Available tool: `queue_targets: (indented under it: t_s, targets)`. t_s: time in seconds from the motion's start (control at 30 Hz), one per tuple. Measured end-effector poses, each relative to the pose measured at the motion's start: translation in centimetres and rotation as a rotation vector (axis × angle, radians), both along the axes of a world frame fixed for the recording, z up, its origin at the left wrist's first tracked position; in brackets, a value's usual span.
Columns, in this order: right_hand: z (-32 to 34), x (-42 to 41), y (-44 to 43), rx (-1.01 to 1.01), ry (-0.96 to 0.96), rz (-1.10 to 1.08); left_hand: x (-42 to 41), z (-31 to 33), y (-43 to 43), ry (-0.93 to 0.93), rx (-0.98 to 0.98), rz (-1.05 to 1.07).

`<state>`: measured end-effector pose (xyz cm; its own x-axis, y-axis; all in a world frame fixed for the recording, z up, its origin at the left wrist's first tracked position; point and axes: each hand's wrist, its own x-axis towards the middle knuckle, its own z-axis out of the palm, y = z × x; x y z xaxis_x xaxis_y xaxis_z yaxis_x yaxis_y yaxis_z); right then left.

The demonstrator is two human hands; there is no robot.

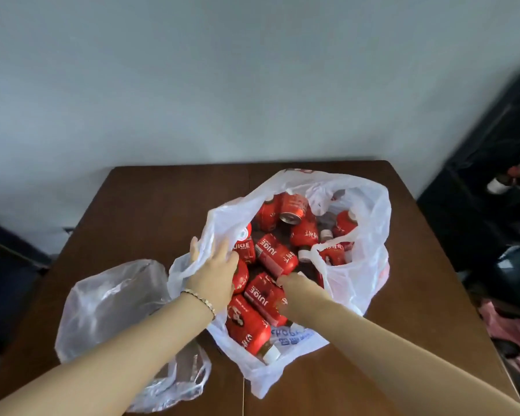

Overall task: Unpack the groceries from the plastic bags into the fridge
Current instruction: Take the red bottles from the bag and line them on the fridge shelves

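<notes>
A white plastic bag (360,205) lies open on the brown table (162,205), filled with several red juice bottles (278,258) and a red can (293,207). My left hand (216,271) grips the bag's left rim and holds it open. My right hand (294,283) reaches down into the bag among the bottles; its fingers are hidden behind the wrist, beside a red juice bottle (264,295). A second, clear plastic bag (108,307) lies crumpled to the left. No fridge is in view.
A pale wall stands behind the table. A dark rack (493,190) with small items is at the right, and pink cloth (511,328) lies below it. Dark furniture (3,265) sits at the left edge.
</notes>
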<state>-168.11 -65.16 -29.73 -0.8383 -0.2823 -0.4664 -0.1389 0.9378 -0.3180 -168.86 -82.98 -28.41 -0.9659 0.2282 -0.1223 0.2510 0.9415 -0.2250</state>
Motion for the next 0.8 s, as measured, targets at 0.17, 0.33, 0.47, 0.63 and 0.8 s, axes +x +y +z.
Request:
queue_targets:
  t_s: [0.17,0.33,0.47,0.63,0.8]
  targets:
    - [-5.4,-1.5,-2.4,0.26,-0.074,0.023,-1.7,-2.6,-2.1,-0.011,0.094,0.024]
    - [-7.0,-0.9,-2.3,0.294,0.037,0.026,-2.0,-2.9,-1.3,0.064,-0.172,-0.147]
    - [-6.3,-0.5,-2.2,0.274,0.05,0.01,-2.9,-3.4,-0.9,-0.048,-0.31,-0.17]
    - [-3.8,0.0,-1.1,0.01,0.001,-0.159,-2.2,-2.7,-0.2,-0.034,-0.294,-0.137]
    - [-2.0,0.5,0.0,-0.149,-0.032,-0.184,-0.3,-3.4,1.3,0.156,-0.117,-0.292]
